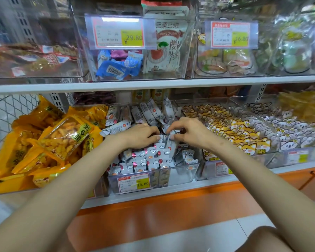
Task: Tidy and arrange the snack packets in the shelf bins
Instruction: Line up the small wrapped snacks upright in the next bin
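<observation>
While we are leaning over the clear bin (180, 174), our left hand (140, 136) is resting on the small white packets (153, 160) standing in rows inside it, its fingers curled around the tops of a few. Our right hand (187, 131) is pinching one of those packets between thumb and curled fingers, just beside the left hand, over the bin's middle. More packets are lying jumbled at the bin's back. Yellow snack bags (62, 135) are piling up left of the bin, and fox-face packets (244, 135) are filling the tray on its right. A price tag (134, 182) is hanging on the bin's front.
</observation>
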{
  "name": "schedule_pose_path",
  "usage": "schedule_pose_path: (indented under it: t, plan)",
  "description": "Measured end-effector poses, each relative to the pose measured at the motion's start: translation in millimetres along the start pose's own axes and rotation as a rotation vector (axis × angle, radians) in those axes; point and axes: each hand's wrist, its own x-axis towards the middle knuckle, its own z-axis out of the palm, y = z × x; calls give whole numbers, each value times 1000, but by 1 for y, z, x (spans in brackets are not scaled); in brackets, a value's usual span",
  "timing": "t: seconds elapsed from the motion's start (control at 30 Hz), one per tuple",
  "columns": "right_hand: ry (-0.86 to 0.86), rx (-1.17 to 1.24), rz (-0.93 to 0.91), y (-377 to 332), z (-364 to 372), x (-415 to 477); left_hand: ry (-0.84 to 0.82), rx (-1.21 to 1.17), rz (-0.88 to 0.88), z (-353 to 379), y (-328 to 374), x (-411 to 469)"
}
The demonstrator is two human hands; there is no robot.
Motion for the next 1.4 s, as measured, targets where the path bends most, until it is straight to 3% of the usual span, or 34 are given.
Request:
schedule_pose_path:
  t: [0.13,0.3,0.53,0.67,0.9,1.4]
  plan:
    - [-68,-105,9,-4,0,-5,-36,-129,11,0,10,-1]
    - [-291,-133,-13,-2,-1,-10,-80,-98,-7,2,14,-3]
    - [-161,-89,57,-2,0,-15,-126,-36,-20,3,14,-3]
    - [-290,67,70,-10,-3,-21,-127,-66,-25,3,13,-4]
    - [-434,138,74,-5,2,-21,-66,-137,-52,5,22,-3]
    - [-395,79,54,-3,4,-21,-99,-84,-51,6,30,-5]
